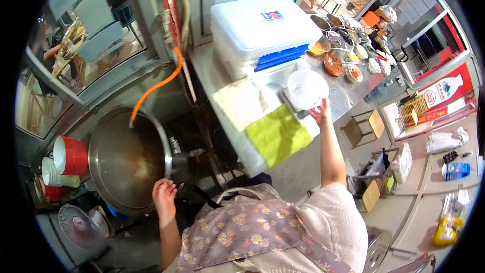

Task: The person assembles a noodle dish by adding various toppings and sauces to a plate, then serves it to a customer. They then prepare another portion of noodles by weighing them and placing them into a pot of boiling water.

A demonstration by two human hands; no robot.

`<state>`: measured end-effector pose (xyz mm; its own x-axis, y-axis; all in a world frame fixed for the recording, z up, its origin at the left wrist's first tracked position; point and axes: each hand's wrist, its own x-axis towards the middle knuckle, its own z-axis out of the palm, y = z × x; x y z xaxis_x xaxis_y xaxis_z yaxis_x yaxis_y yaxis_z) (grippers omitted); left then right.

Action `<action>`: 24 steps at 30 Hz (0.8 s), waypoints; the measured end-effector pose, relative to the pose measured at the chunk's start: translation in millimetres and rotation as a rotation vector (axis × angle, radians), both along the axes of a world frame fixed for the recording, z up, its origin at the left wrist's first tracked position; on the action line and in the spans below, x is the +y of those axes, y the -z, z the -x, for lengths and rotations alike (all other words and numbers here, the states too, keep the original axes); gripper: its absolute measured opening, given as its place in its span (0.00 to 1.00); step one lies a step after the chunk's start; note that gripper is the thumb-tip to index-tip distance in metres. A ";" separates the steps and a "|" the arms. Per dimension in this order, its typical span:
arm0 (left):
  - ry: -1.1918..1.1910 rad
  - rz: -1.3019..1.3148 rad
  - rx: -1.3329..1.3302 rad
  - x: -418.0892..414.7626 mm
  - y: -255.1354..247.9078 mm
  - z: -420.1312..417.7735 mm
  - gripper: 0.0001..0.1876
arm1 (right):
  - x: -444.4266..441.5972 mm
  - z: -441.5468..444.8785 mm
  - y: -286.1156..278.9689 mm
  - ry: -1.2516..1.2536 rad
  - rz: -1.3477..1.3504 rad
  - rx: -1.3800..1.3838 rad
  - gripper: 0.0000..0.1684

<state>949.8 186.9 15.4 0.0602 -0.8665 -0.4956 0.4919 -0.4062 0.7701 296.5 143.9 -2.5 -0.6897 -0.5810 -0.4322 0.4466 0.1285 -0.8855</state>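
Observation:
My right hand (321, 113) is at the near rim of a clear plastic bowl (307, 88), its fingers on the edge. The bowl stands on what looks like a small flat scale (291, 104) on the metal table (242, 149). A green cloth (278, 136) and a pale cloth (240, 104) lie beside it. My left hand (165, 193), fingers loosely curled, holds nothing visible and is next to the rim of a large round metal pot (129, 159). An orange hose (157, 85) hangs into the pot.
Stacked lidded plastic boxes (265, 26) stand at the table's back. Bowls of red food (333, 64) and utensils crowd the far right end. Red tubs (72, 155) and a fan (77, 223) are left of the pot. A wooden-topped stool (375, 124) stands beyond the table.

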 end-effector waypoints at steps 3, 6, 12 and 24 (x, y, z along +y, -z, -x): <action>0.131 -0.100 0.022 -23.1 -1.7 141.5 0.07 | -13.0 37.7 26.6 -0.193 -0.055 -0.012 0.36; 0.421 -0.095 -0.058 -48.7 7.9 264.1 0.09 | -14.6 57.1 25.3 -0.362 -0.129 0.044 0.38; 0.729 0.013 -0.173 -99.7 48.1 461.2 0.31 | -12.5 112.6 26.3 -0.534 -0.196 0.176 0.50; 0.755 0.236 -0.140 -103.1 29.9 566.6 0.39 | 4.3 101.3 20.7 -0.488 0.118 0.095 0.38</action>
<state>383.1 83.9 -14.5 -0.5363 -0.7789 -0.3252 0.0420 -0.4094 0.9114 195.2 148.1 -23.2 -0.3592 -0.8860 -0.2931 0.2764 0.1990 -0.9402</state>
